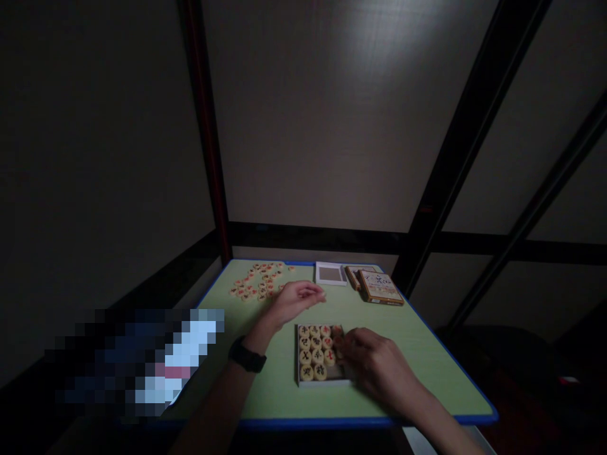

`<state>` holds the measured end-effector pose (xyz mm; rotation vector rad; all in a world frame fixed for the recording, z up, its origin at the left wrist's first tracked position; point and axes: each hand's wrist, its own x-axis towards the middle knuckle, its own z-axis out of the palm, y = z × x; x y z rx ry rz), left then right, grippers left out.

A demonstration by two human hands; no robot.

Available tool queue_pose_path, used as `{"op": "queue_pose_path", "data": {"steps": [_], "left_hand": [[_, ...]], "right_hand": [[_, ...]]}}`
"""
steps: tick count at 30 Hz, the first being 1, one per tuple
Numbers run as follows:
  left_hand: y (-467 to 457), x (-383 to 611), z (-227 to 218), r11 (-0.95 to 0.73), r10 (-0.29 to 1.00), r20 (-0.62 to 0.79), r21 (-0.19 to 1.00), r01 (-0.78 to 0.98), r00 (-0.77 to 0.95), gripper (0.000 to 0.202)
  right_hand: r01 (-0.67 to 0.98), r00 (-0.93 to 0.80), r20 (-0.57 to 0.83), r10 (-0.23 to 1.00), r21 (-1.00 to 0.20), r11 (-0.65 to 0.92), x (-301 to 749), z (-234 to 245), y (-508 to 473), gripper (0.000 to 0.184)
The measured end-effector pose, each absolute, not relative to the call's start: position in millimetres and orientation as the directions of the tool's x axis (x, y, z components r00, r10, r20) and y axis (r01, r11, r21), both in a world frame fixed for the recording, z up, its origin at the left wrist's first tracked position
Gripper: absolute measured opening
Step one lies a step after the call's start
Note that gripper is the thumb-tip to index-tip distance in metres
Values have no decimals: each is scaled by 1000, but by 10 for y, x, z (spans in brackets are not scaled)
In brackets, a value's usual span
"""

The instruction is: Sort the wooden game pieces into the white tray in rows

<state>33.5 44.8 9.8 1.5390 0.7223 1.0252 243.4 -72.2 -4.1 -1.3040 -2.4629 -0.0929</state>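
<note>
A shallow white box (298, 365) near the front of the table holds several round, pale Chinese chess pieces (317, 342) in rows, marked in black or red characters. A gap shows at its front right. My right hand (377, 363) bends over the box's right side, fingers closed at a Chinese chess piece there and partly hiding that column. Beyond the box, my left hand (297, 296), with a dark watch on the wrist, is raised above the table. Its fingers are pressed together, and whatever they hold is too small to make out.
Many loose Chinese chess pieces (262, 278) lie scattered at the table's back left. An open white tray (331, 273) and printed boxes (380, 287) stand at the back right. The green table (417, 373) has a blue edge. A pixelated patch covers the lower left.
</note>
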Motion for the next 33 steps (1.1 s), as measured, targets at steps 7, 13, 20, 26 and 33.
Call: {"op": "queue_pose_path", "data": {"steps": [7,13,20,26,33], "left_hand": [[498,240,164,-286,928,295,956,-74,228,41],[539,146,213,-339,929,337,941,-15,155,32],[478,-230,401,-401,914,360,745,532,186,19],[386,-574,353,-401,916,99,242,884,388,9],[459,-575,-76,-323,945,-1,116,939,326,25]], "right_hand": [[894,-417,129,900,-118,431,2298,103,-734,27],[914,-381,52,923,-127,385,2285,89,-638,32],[904,-391,19,920,-182,388,2278,139,-617,27],[881,-425,23,905,-221,419,2300,165,-598,16],[855,-434,107,894,-265,447,2436,191,-556,18]]}}
